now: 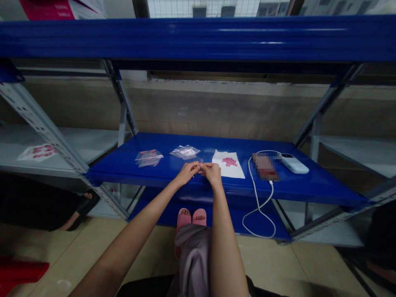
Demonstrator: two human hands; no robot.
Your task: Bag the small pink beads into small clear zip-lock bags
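Observation:
My left hand (187,173) and my right hand (212,172) meet above the front part of the blue shelf (167,169), fingers pinched together. Between the fingertips is a small clear plastic bag (200,160), mostly covered by the fingers. Close by on the right, a white sheet of paper (238,171) carries a heap of small pink pieces (229,161). Behind my left hand lies a stack of clear zip bags (185,152). Farther left is a pile of zip bags with small pink pieces inside (149,157).
On the right of the shelf lie a phone with a blurred screen (265,166), a light blue power bank (293,163) and a white cable (256,204) hanging over the edge. A blue upper beam (198,39) crosses overhead. People sit or stand at both sides.

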